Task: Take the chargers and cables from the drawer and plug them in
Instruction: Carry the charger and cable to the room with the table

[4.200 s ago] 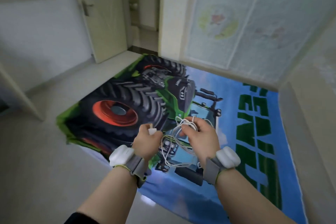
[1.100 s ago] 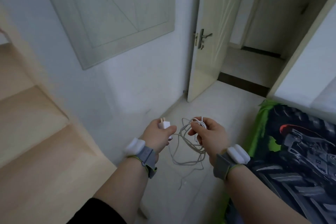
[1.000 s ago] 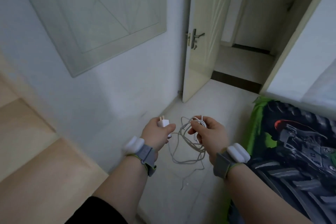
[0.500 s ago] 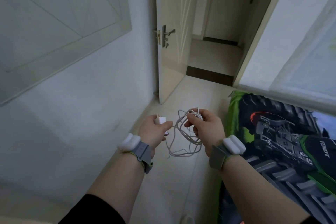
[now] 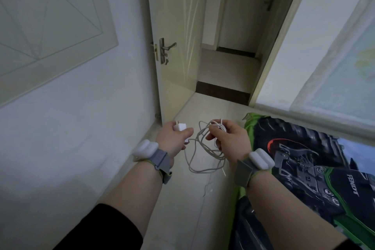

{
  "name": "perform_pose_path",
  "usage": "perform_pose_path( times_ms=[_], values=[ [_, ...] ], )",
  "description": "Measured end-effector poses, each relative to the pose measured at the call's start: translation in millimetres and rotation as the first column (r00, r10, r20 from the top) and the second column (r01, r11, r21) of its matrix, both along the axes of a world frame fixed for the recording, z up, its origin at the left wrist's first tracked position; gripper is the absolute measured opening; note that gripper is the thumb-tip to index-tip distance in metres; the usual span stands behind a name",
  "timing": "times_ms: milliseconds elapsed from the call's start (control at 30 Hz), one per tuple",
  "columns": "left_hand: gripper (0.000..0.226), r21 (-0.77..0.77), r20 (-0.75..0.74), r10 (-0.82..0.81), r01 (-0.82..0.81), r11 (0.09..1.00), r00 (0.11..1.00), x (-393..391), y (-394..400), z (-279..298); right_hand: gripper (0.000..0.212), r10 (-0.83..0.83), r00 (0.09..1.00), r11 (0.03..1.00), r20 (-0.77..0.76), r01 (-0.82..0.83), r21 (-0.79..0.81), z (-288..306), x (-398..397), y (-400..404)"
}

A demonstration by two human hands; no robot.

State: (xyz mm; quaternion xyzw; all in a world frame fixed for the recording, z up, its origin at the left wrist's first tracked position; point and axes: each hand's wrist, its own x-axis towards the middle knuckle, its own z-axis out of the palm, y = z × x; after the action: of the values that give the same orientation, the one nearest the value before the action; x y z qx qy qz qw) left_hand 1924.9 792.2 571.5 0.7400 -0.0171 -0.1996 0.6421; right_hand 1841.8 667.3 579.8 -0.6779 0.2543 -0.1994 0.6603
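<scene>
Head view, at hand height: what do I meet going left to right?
White wall → left hand holding the charger → tangled white cable → right hand → tractor-print blanket.

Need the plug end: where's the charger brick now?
In the left hand, left of centre in the head view, prongs up, beside the cable bundle.

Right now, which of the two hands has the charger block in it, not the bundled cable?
The left hand grips the white charger block, prongs up. The right hand pinches only the looped white cable.
</scene>
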Motion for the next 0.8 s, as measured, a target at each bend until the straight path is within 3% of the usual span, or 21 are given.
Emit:
perform_pose_path(
  times_ms=[133, 267, 400, 800],
  values=[
    [0.06, -0.001, 0.012, -0.04, 0.04, 0.999, 0.999, 32, -33, 2, 0.008, -0.046, 0.999, 0.999, 0.009, 0.046, -0.011, -3, 30, -33],
    [0.042, 0.017, 0.008, -0.105, 0.105, 0.994, 0.994, 63, -61, -1, 0.007, -0.107, 0.994, 0.994, 0.016, 0.107, -0.026, -11, 61, -58],
    [0.058, 0.026, 0.005, -0.146, 0.146, 0.989, 0.989, 113, -95, -2, 0.006, -0.184, 0.983, 0.981, 0.013, 0.185, -0.055, -13, 106, -86],
    [0.046, 0.079, 0.036, -0.272, 0.269, 0.96, 0.962, 244, -183, 2, 0.005, -0.31, 0.95, 0.95, -0.033, 0.308, -0.046, -6, 218, -158]
  ],
)
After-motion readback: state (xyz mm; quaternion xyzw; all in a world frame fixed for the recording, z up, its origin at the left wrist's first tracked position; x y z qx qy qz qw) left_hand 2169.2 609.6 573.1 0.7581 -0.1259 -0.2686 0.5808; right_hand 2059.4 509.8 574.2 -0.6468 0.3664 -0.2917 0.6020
